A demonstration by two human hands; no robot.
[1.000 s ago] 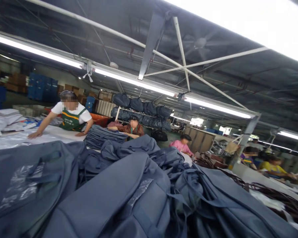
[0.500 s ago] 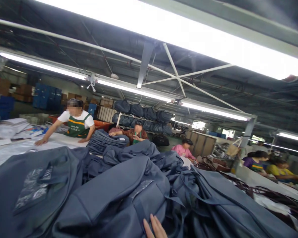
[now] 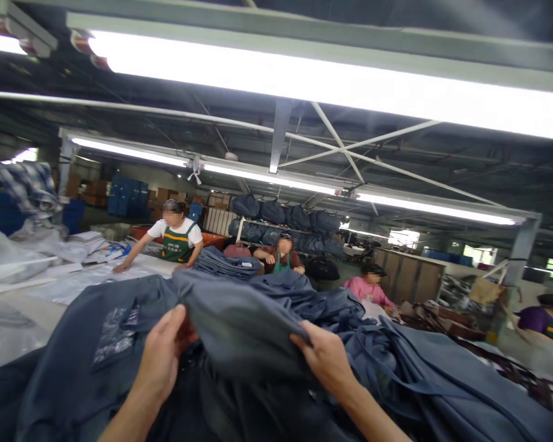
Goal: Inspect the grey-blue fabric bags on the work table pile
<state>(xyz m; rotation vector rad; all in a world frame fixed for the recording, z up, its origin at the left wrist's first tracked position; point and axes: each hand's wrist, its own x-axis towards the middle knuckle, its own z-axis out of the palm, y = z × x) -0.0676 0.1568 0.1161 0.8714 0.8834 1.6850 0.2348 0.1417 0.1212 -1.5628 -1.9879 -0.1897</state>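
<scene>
Both my hands grip one dark blue bag (image 3: 244,325), lifted a little off the pile and smeared by motion. My left hand (image 3: 166,347) is closed at its left end, the fingertips partly hidden behind the fabric. At the right edge, my right hand (image 3: 325,353) pinches the material between thumb and fingers. Left of my hands lies another dark blue bag (image 3: 152,291) with a clear plastic pouch (image 3: 113,337) on it. To the right, more blue bags (image 3: 424,356) with straps are heaped.
Across the table a person in a green apron (image 3: 177,242) reaches over plastic sheeting (image 3: 74,288). A folded blue stack (image 3: 225,264) lies near a second person (image 3: 283,255). Another person in pink (image 3: 368,288) is further right. Filled bags hang on a rack (image 3: 286,224) behind.
Earlier only one hand showed, at the bottom edge by a bag. Now both hands are in view and hold a bag raised. The view has swung left.
</scene>
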